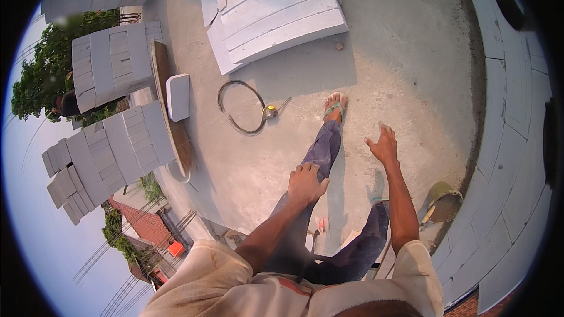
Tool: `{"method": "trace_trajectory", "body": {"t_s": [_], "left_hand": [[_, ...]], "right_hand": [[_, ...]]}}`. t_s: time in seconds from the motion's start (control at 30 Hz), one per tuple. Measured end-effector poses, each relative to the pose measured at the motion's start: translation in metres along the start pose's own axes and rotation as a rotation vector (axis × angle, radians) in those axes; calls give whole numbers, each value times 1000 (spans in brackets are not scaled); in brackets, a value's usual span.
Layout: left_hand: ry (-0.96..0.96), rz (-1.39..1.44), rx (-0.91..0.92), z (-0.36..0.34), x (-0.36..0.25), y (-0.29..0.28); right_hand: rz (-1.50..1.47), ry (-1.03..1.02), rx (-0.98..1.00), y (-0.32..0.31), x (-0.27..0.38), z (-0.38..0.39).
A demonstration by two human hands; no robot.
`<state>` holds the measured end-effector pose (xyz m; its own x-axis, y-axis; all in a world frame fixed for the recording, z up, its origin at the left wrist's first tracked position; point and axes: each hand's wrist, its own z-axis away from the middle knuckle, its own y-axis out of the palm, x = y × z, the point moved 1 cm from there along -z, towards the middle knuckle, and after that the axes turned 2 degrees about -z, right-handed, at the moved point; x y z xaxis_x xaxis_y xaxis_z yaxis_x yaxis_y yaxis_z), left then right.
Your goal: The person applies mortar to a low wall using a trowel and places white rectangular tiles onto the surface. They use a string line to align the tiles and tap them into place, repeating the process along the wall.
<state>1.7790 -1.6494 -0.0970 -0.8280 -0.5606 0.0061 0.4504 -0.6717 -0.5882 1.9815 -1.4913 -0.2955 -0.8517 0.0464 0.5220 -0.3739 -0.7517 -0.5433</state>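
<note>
My left hand (306, 185) rests over my bent knee on the dark trousers (322, 151), thumb apart from the fingers, with nothing in it. My right hand (384, 144) hangs in the air above the concrete floor (405, 82), fingers spread and empty. Ahead of my sandalled foot (335, 107) lies a tape measure (269, 112) with a yellow centre. It touches a thin dark coil of hose or wire (222, 101). Farther ahead is a low stack of long pale blocks (276, 14).
A wall of pale blocks (499, 100) curves along the right. Near its foot stands a bucket (445, 192) with a wooden handle (428, 214) against it. At left, a plank (160, 61) stands near a loose white block (178, 97), with tall block stacks (111, 147) beyond.
</note>
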Motion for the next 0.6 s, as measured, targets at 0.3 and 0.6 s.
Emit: {"method": "trace_trajectory", "body": {"t_s": [0.3, 0.6], "left_hand": [[-87, 467, -67, -37, 58, -38], [-177, 584, -119, -49, 78, -45]], "right_hand": [[569, -655, -197, 41, 330, -318], [678, -725, -259, 92, 332, -366]]}}
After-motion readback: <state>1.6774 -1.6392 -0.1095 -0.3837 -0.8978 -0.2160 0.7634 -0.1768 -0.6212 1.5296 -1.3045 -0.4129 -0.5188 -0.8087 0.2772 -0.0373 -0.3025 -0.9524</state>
